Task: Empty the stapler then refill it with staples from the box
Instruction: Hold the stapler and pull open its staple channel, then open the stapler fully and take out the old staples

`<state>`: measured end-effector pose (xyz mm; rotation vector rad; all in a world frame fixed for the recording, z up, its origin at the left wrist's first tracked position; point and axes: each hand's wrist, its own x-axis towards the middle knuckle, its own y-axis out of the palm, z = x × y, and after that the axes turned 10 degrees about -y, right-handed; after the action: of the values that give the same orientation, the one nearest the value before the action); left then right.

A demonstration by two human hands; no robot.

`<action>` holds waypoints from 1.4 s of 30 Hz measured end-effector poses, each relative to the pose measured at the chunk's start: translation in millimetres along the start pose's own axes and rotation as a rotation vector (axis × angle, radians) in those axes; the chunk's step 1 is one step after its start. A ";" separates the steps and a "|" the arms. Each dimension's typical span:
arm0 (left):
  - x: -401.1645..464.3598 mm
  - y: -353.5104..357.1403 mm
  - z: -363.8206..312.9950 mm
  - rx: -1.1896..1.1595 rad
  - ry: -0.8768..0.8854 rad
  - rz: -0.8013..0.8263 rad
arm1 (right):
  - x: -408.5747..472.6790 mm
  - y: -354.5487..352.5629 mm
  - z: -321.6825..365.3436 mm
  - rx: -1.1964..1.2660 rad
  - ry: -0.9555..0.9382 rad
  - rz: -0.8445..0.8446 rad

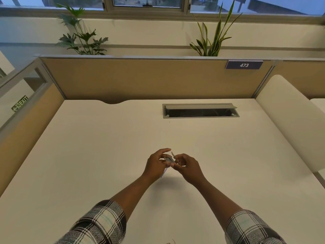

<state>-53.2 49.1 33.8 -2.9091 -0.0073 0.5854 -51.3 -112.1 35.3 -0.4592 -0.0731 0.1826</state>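
A small grey stapler (169,159) is held above the middle of the white desk (98,155), between both hands. My left hand (155,165) grips its rear end from the left, and a pale part of it pokes out below the palm. My right hand (187,167) pinches the front end from the right, where a thin metal piece (172,153) sticks up. Fingers hide most of the stapler. No staple box is in view.
A grey cable hatch (200,110) is set in the desk's far right part. Tan partition panels (140,78) wall the desk at the back and left, with a rounded white divider (292,120) on the right. Two plants stand behind the partition.
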 end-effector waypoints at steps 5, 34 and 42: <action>0.8 3.7 1.7 -0.052 -0.053 -0.017 | 1.4 3.8 5.1 -0.040 0.058 -0.005; -4.9 -6.3 -2.2 -0.654 -0.393 -0.103 | -4.9 8.0 5.6 0.092 0.089 -0.216; -10.7 -19.4 9.7 -0.872 -0.525 -0.045 | -6.1 -0.4 -7.3 0.416 0.174 -0.317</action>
<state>-66.2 69.4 32.4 -3.3855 -0.5133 1.6709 -56.4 -116.8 28.8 -0.0438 0.0634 -0.1536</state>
